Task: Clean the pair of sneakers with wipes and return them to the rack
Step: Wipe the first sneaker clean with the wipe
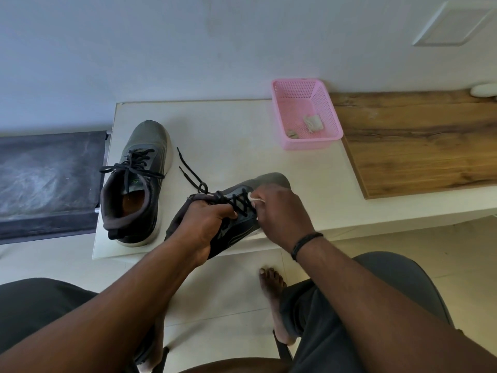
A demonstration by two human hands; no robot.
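We see our left hand (204, 224) gripping the collar of 1 dark sneaker (242, 208), tilted over the counter's (242, 130) front edge. Our right hand (279, 211) pinches a white wipe (254, 199) against its laces. The other sneaker (137, 184) stands upright on the counter to the left, laces loose. A pink basket (306, 114) farther back holds 2 crumpled wipes (312, 122). A wooden board (416, 141) lies just beside the basket.

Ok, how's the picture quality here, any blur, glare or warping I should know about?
Head view: soft, even daylight, no harsh glare. Wide-angle warping bends the white table edges and the wooden board. The right hand wiping the held sneaker looks slightly smeared; the left hand and the resting sneaker are sharp. Pink basket is clear.
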